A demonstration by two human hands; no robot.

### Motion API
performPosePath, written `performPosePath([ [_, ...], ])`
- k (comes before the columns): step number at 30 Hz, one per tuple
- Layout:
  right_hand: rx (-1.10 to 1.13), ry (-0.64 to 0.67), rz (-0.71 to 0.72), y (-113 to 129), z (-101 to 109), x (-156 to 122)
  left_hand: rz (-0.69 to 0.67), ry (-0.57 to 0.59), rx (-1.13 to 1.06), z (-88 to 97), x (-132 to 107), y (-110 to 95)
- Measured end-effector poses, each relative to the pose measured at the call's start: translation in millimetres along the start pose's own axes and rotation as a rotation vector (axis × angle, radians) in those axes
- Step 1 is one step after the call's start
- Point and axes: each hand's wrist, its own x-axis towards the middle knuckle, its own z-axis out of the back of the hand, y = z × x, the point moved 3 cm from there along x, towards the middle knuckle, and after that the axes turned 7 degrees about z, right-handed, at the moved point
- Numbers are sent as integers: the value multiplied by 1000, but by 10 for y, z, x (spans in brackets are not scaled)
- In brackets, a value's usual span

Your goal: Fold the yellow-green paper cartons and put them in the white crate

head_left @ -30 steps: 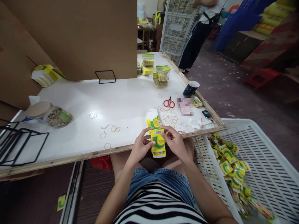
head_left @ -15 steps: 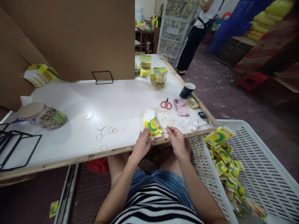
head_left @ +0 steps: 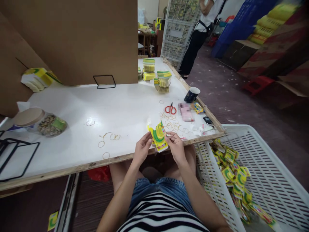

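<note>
Yellow-and-green printed card (head_left: 159, 137) is between both hands, tilted, over the near edge of the white-topped table (head_left: 74, 106). Could be a single card or a few layered; can't tell from here. Left hand (head_left: 143, 148) grasps its left edge, thumb against fingers. Right hand (head_left: 177, 147) pinches its right edge.

Just beyond the right hand: loose rubber bands (head_left: 172, 125) scattered, then red-handled scissors (head_left: 170, 110), bows toward the worker. Right of the scissors: pink item (head_left: 186, 112), pixelated, with a small yellow-and-blue packet (head_left: 199, 108) beside it. Dark mug (head_left: 191, 94) tilted near the wooden rim. Black fob-like device (head_left: 207, 120) closer in, near the corner.

Further back: bundled card stacks (head_left: 164, 79), yellow-green. Left end: clear jar (head_left: 51, 125) on its side, beige lid on; black wire rack (head_left: 19, 158) near it. Cardboard partition (head_left: 72, 42) along the back.

Off the right corner: white slotted crate (head_left: 271, 151), with a heap of yellow-green packets (head_left: 238, 175) in it. Another person (head_left: 196, 40) stands by the stacked crates (head_left: 178, 30) behind.
</note>
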Motion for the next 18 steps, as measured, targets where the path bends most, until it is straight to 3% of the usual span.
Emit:
performPosePath([
  [4, 164, 65, -128, 72, -132, -205, 159, 214, -309, -109, -47, -111],
  [8, 141, 133, -97, 139, -183, -266, 224, 308, -397, -158, -118, -200],
  [11, 67, 146, -63, 177, -177, -278, 181, 268, -378, -156, -126, -204],
  [15, 30, 202, -54, 200, -214, -319, 160, 122, -364, -141, -94, -145],
  [18, -37, 159, 5, 202, -226, -335, 124, 63, -291, -138, -80, -157],
])
